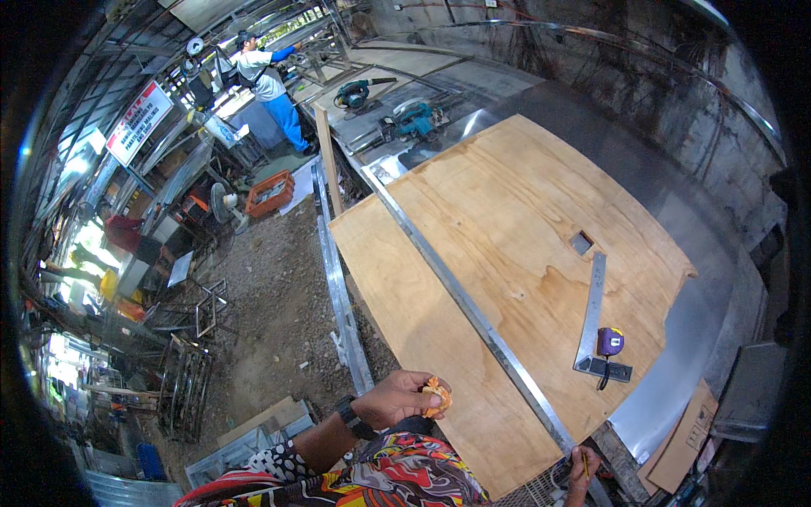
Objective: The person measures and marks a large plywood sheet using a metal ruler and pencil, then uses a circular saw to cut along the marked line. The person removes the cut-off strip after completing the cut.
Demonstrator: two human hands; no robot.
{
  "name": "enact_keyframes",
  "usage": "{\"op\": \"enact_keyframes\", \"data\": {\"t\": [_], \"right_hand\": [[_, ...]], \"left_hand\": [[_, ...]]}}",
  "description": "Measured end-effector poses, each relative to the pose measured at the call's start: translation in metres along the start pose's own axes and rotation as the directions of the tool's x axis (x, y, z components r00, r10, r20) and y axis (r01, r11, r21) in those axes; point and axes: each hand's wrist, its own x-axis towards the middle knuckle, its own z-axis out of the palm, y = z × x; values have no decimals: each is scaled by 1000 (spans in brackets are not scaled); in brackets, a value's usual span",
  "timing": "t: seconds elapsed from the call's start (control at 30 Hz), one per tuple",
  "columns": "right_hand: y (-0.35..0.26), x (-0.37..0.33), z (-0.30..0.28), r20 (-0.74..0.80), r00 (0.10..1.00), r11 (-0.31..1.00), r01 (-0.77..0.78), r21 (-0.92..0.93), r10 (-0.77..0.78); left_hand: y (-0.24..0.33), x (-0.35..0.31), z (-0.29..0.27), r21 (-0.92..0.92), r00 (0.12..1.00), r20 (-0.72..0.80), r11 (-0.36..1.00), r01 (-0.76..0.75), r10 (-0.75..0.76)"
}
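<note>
My left hand point(397, 400), with a dark watch at its wrist, pinches a small crumpled orange-and-cream piece point(437, 397) over the near left edge of a plywood sheet point(524, 194). What that piece is I cannot make out. At the lower right, my right hand point(584, 466) holds a thin yellow pencil point(585, 461), beside the near end of a long metal bar point(473, 314). The bar lies across the plywood from front to back. On the sheet's right part rest a metal square point(593, 304) and a purple tape measure point(610, 341). A square hole point(581, 242) is cut through the wood.
Behind the plywood lie a teal circular saw point(416, 121) and a teal blower point(355, 95). A person point(274, 84) in blue trousers stands at the far bench. Left are an orange crate point(270, 193), a fan point(226, 201) and metal channels point(338, 287). Cardboard point(688, 439) leans lower right.
</note>
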Motion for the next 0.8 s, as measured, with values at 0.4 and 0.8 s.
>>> {"op": "enact_keyframes", "data": {"t": [0.4,0.8], "right_hand": [[-60,-13,12,-92,994,986,42,-162,-57],[-53,35,31,117,993,971,7,-238,21]], "left_hand": [[9,-7,5,106,999,28,994,-27,24],[-13,-17,-3,43,968,-206,989,-139,145]]}}
